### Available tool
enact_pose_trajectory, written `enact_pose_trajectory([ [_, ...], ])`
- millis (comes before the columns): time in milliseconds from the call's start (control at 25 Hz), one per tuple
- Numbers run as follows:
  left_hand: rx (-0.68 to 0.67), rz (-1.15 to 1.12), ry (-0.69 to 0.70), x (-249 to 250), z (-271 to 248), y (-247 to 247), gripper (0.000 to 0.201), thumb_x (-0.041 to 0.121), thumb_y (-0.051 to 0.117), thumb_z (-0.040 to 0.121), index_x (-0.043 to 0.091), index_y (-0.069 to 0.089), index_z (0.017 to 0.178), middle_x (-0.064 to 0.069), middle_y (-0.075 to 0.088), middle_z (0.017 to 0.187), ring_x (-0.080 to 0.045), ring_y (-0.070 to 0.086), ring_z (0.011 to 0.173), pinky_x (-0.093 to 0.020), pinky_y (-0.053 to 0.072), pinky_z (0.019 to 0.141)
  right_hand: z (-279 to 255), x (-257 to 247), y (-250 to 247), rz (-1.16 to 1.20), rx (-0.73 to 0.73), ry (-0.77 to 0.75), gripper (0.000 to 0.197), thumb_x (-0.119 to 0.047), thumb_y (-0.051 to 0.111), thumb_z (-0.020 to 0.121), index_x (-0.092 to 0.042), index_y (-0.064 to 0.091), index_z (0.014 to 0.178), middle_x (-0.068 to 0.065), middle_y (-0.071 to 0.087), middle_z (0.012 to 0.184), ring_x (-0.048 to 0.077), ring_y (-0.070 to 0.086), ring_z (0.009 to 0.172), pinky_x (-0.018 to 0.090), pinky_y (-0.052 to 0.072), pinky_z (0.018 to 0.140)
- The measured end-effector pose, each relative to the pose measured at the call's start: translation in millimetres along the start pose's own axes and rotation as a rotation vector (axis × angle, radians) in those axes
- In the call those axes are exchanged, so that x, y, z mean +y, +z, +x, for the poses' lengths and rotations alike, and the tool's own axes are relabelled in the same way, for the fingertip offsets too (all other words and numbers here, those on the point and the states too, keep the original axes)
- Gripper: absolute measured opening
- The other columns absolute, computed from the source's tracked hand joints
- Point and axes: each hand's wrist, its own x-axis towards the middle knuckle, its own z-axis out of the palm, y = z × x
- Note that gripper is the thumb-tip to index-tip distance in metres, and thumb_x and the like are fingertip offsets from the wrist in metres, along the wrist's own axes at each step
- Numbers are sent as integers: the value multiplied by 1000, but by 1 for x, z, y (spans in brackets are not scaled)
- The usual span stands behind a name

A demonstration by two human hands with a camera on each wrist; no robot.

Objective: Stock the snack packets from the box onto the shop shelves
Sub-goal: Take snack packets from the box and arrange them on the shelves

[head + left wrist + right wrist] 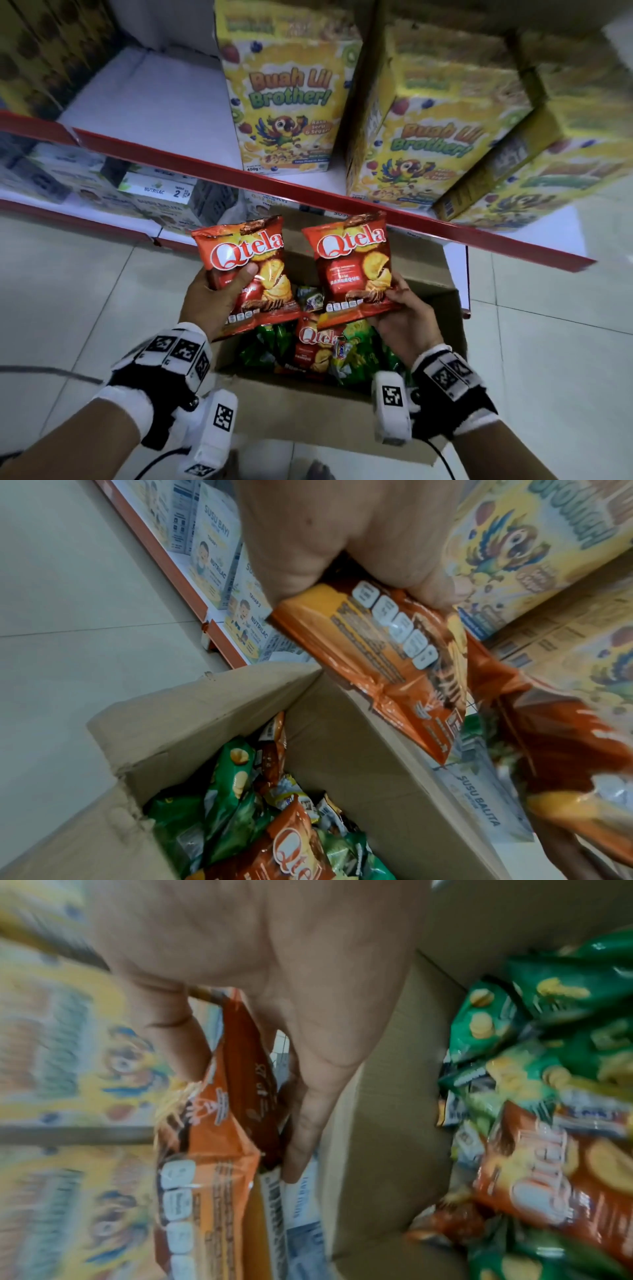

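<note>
Two red packets up over the open box (445,274), one per hand. Left hand (219,301) wrapped round the lower half of the left packet (250,270), thumb across the front, fingers behind. Right hand (404,318) pinching the right packet (356,267) by its bottom right corner only, thumb on the front edge, fingers behind.

More stock down in the box: a third red packet (315,346) among green packets (270,346), none of it shelved yet. Just beyond the box, the red shelf edge (308,192); above it, yellow cereal boxes (287,102) filling the right and middle of the shelf, bare white shelf board (154,99) to the far left. On the lower shelf, milk cartons (154,192).

Likely trouble from here:

- Corner pinch on the right packet looks weak; slick foil, air-filled bag, so a quick lift risks a slip and a drop back into the box or onto the floor tiles (548,342).
- Tight squeeze by the left hand risks crushed chips inside.
- Rightmost cereal box (555,164) leaning at an angle near the shelf edge; a brush from a rising packet or wrist could tip it off.
- Free space only at the far left, so a reach across with both hands full risks clipping the shelf edge.
- Wrist views blurred; exact finger placement behind each packet hard to confirm.
</note>
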Motion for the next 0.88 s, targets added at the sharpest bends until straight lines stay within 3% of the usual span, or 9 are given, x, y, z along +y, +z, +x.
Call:
enact_pose_trajectory([
  [80,-43,8,0,6,-11,8,54,55,75,55,31,64,103,17,69,93,-1,65,85,-19,49,70,-13,0,8,58,9,-7,48,-10,51,71,-13,53,119,10,65,108,28,61,100,38,55,77],
  [200,-106,36,16,11,-22,16,75,60,80,51,33,60,117,11,71,104,-11,68,94,-32,52,84,-21,3,22,-113,49,-15,48,-24,64,77,-9,54,122,14,64,119,33,61,106,48,52,86],
  [320,-100,39,49,13,-25,18,74,58,76,56,35,55,123,10,68,111,-13,65,99,-34,51,90,-20,8,30,-229,105,-81,51,-19,77,64,-18,62,112,12,69,113,28,70,96,42,58,76],
  [480,-173,4,1,15,-30,18,56,61,70,60,43,57,112,23,68,97,0,64,90,-15,51,66,-24,20,39,-248,19,-87,55,-20,87,61,-22,63,110,9,72,108,28,71,94,39,58,73],
  [520,-213,-25,-36,16,-33,18,60,68,68,56,44,57,110,23,68,96,-2,65,91,-17,52,64,-24,23,43,-311,10,-87,55,-24,87,60,-23,64,110,8,72,108,28,70,95,40,57,76],
  [600,-265,-85,-84,16,-35,17,92,81,70,41,40,52,122,12,68,110,-17,66,103,-34,55,79,-23,29,51,-443,-2,-93,56,-32,87,57,-26,63,107,3,73,106,25,70,96,40,57,80],
  [680,-279,-129,-68,13,-34,14,121,76,78,28,29,44,134,2,63,123,-24,63,109,-45,51,90,-20,32,59,-567,-32,-110,53,-38,84,57,-32,62,104,-5,73,104,18,70,96,36,57,81],
  [720,-288,-146,-56,11,-32,13,121,69,84,28,27,45,134,0,64,123,-24,64,108,-45,52,88,-17,34,61,-645,-56,-101,51,-42,83,58,-37,61,104,-8,73,103,14,70,96,35,57,83],
  [880,-209,-196,-80,0,-16,2,92,47,90,42,29,55,125,1,69,116,-25,68,103,-45,56,83,6,38,56,-894,-77,2,53,-73,57,69,-46,59,114,-24,67,100,4,65,98,21,50,80],
])
